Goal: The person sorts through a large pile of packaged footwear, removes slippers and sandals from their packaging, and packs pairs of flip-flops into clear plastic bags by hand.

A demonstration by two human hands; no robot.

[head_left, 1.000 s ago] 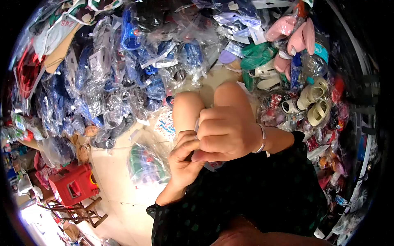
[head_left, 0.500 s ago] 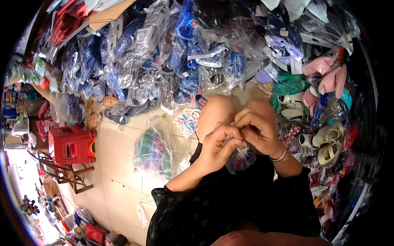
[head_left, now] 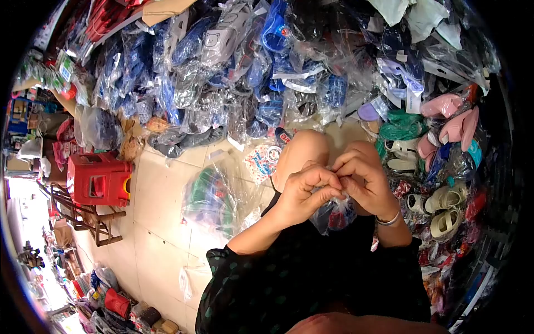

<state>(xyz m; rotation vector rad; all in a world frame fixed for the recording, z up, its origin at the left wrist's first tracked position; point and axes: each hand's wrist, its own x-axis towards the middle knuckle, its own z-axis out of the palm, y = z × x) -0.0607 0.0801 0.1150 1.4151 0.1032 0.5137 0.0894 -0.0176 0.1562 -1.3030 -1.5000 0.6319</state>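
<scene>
A clear plastic bag [head_left: 335, 216] with something red and blue inside hangs below my two hands, over my lap. My left hand [head_left: 309, 192] pinches the gathered top of the bag between thumb and curled fingers. Close beside it, fingertips nearly touching, my right hand [head_left: 364, 181] is also closed on the top of the bag; a silver bracelet circles that wrist. The exact grip point is hidden by the fingers. To the left, a larger clear bag [head_left: 208, 201] with green and blue contents lies on the tiled floor.
Bagged blue and grey shoes [head_left: 222, 39] are heaped along the front. Pink shoes [head_left: 459, 128] and cream shoes [head_left: 445, 221] lie at the right. A red stool [head_left: 100, 179] and a wooden chair [head_left: 83, 214] stand at the left. A patterned card [head_left: 260, 164] lies near my knee.
Compared with a second ago, the view has swung left, and my hands have parted slightly and changed their grip. The small bag now shows more clearly beneath them.
</scene>
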